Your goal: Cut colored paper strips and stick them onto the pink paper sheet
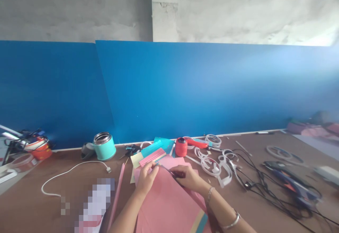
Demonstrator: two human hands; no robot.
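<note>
Both hands are over a stack of pink paper sheets [164,204] with yellow and blue edges showing at its lower right. My left hand [147,180] is closed in a pinch, with a small bluish piece of paper [157,162] at its fingertips. Fingers of my right hand [189,179] are curled round a tool with thin, dark blades, which looks like scissors [166,169]; its handles are hidden. The blades point left toward the pinched piece. Just beyond the left hand lie folded pink strips [152,157] and blue paper [161,145].
A turquoise metal container [104,148] stands back left, near a white cable [69,171]. Beside the papers is a long pink strip [117,194]. Behind are a red round object [181,147] and curled white strips [212,164]. Black cords [262,180] and a dark-blue tool [293,187] lie right.
</note>
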